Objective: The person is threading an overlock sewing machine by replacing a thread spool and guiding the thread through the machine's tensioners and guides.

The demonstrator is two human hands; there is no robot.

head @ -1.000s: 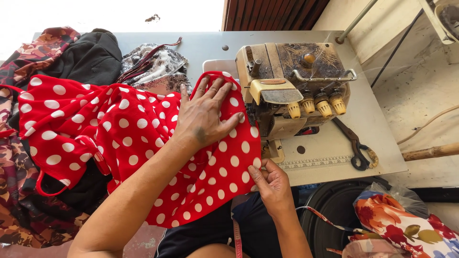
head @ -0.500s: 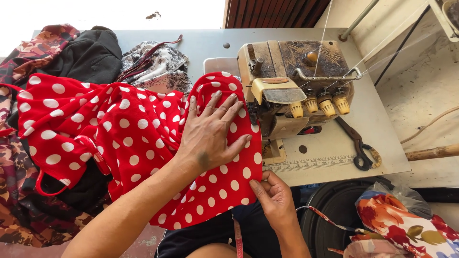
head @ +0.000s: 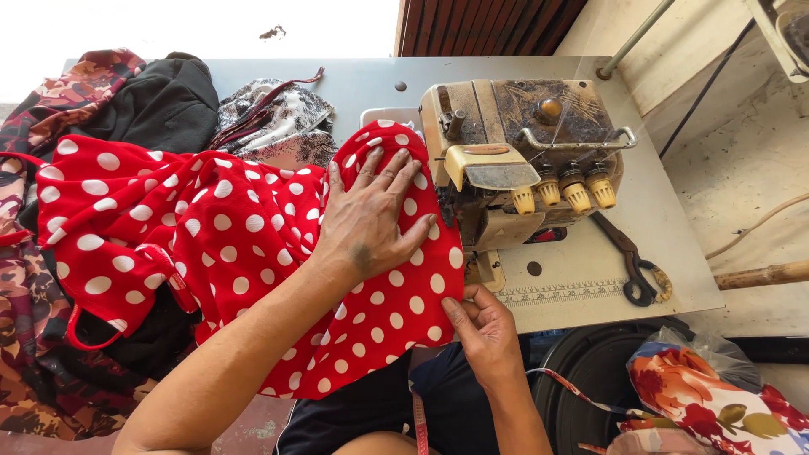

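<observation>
Since a sec ago the left hand [head: 371, 221] has slid a bit lower and closer to the machine, fingers spread flat on the red white-dotted cloth [head: 227, 244]. The cloth lies across the grey table [head: 354, 84], its edge right up against the old beige overlock sewing machine [head: 514, 160]. Right hand [head: 484, 333] pinches the cloth's lower edge btw thumb and fingers. Black scissors [head: 632, 261] lie just right of the machine.

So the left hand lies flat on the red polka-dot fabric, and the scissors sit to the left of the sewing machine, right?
Not quite. The head view shows the scissors to the right of the sewing machine. The left hand does lie flat on the red polka-dot fabric.
</observation>
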